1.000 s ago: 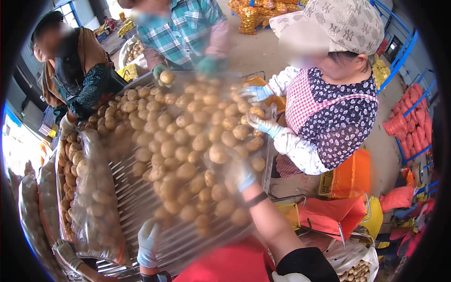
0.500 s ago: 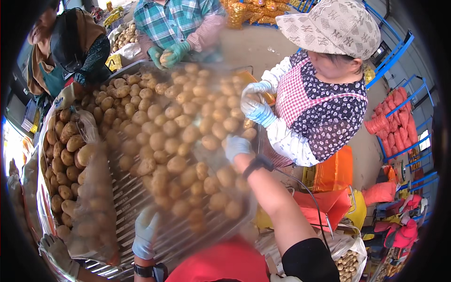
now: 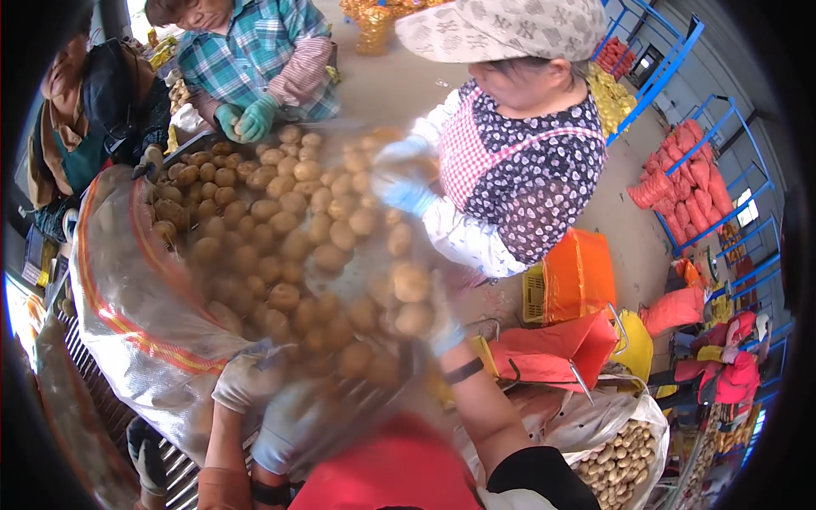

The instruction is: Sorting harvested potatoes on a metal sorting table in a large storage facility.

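Note:
My right hand (image 3: 444, 316), in a pale glove, is at the right edge of a large heap of potatoes (image 3: 293, 246), against a few of them; motion blurs its fingers. My left hand (image 3: 289, 429), in a light blue glove, is low by the near edge of the heap, its fingers smeared. Beside it, another person's gloved hand (image 3: 245, 382) touches a white woven sack (image 3: 127, 280) with red and orange stripes. That sack bulges along the left of the heap. The potatoes lie on a sorting table with metal bars (image 3: 183, 476).
Across the heap, a person in green gloves (image 3: 246, 119) holds a potato. At right, a person in a patterned cap (image 3: 510, 30) works with blurred gloved hands. Orange and red bags (image 3: 552, 340), a yellow crate (image 3: 533, 293) and an open sack of potatoes (image 3: 616, 459) stand at right.
The view has shifted. My right hand has come nearer to me along the heap's right side. The striped sack has been turned, hiding its potatoes, and the other person's hand has moved beside my left hand.

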A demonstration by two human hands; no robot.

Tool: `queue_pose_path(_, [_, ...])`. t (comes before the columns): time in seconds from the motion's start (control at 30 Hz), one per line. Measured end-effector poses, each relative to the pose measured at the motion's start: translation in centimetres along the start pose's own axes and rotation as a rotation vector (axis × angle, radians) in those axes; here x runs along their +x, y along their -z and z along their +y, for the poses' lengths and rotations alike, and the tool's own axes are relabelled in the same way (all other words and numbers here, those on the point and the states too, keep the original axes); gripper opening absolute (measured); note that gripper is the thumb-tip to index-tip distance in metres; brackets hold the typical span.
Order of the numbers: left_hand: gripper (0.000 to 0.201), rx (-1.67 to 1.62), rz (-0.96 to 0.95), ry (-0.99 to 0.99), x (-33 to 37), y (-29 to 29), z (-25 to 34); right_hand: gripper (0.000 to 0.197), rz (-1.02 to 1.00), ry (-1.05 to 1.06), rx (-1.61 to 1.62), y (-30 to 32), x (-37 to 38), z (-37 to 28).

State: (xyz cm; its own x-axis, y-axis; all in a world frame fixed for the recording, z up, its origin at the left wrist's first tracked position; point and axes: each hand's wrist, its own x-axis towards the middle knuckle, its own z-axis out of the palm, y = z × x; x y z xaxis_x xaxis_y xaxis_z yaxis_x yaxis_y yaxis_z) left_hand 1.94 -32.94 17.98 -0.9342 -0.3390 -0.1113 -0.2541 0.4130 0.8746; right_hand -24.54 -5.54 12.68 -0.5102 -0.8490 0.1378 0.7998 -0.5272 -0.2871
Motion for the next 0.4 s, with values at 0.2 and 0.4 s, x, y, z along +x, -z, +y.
queue_pose_path(0.2, [0.024,0.064,-0.139,0.005,-1.2,-3.1,8.5,0.065,0.241,0.028,-0.232,-1.3,-3.6,0.8])
queue_pose_path(0.4, [0.024,0.112,-0.109,-0.044,-1.7,-3.0,8.0,0.057,0.455,0.030,-0.682,-3.5,-1.5,1.3])
